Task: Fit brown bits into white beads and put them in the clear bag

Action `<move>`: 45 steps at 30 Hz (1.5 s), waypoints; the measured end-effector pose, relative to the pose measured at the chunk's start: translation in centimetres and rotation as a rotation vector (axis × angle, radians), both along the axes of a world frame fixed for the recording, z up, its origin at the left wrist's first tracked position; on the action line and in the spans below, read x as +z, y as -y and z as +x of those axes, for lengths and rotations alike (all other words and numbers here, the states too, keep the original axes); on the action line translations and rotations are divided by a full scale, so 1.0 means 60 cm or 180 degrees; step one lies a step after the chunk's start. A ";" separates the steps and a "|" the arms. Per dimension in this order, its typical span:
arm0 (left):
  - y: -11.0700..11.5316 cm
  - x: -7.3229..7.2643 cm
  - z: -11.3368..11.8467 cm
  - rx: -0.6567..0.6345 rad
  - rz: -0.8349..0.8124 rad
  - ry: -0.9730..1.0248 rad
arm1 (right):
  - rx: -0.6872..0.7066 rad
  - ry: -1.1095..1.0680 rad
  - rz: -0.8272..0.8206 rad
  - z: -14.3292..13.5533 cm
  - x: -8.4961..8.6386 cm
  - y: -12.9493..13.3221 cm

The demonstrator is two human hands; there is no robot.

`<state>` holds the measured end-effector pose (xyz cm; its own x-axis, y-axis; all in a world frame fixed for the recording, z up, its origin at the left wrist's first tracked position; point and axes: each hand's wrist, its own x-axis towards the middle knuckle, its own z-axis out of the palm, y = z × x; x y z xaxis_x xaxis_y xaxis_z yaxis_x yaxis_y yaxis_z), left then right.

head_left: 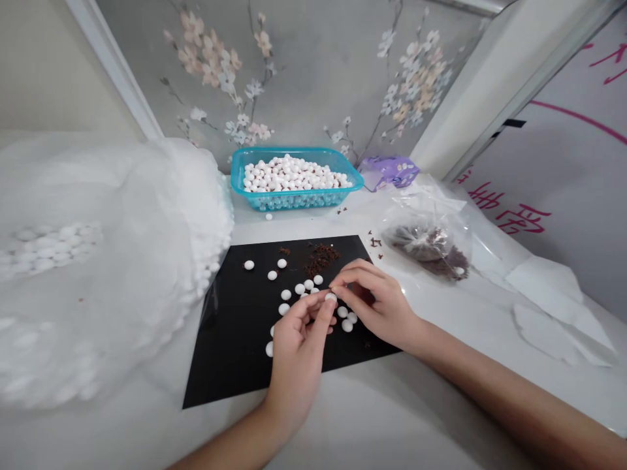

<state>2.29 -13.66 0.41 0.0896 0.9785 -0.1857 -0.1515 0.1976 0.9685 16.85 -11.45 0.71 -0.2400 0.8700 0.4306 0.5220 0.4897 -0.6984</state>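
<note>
Between the thumb and fingers of my left hand (304,329) is a small white ball (331,297). My right hand (375,297) pinches with thumb and forefinger right at the ball's upper edge; whatever lies in that pinch is too small to make out. Both hands are over a black mat (235,352). Several loose white balls (285,295) lie on the mat around them, some partly hidden behind my left hand. Just beyond my fingertips is a scattered pile of tiny dark brown bits (322,258).
A blue plastic basket (298,199) full of white balls stands at the back. Large clear bags of white balls (112,261) fill the left side. On the right are a clear bag of brown bits (431,245), a purple packet (392,171) and white paper scraps (558,294).
</note>
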 end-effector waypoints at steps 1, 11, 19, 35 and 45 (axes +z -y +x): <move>0.000 0.000 0.000 -0.0005 -0.0001 -0.0010 | 0.0006 -0.0002 -0.0029 0.000 -0.001 0.001; 0.002 -0.004 -0.001 0.0023 0.0038 -0.0049 | 0.0387 -0.0136 -0.0340 0.007 0.007 -0.001; -0.002 -0.002 0.000 -0.0016 0.0045 -0.0016 | 0.0441 -0.0126 -0.0044 0.011 -0.004 -0.002; 0.000 -0.004 0.001 -0.0079 -0.0017 0.0061 | 0.0735 0.0160 -0.0478 0.016 0.027 -0.011; 0.008 -0.010 0.003 -0.0502 0.0325 -0.0187 | 0.0403 0.0551 -0.0771 -0.015 0.042 -0.117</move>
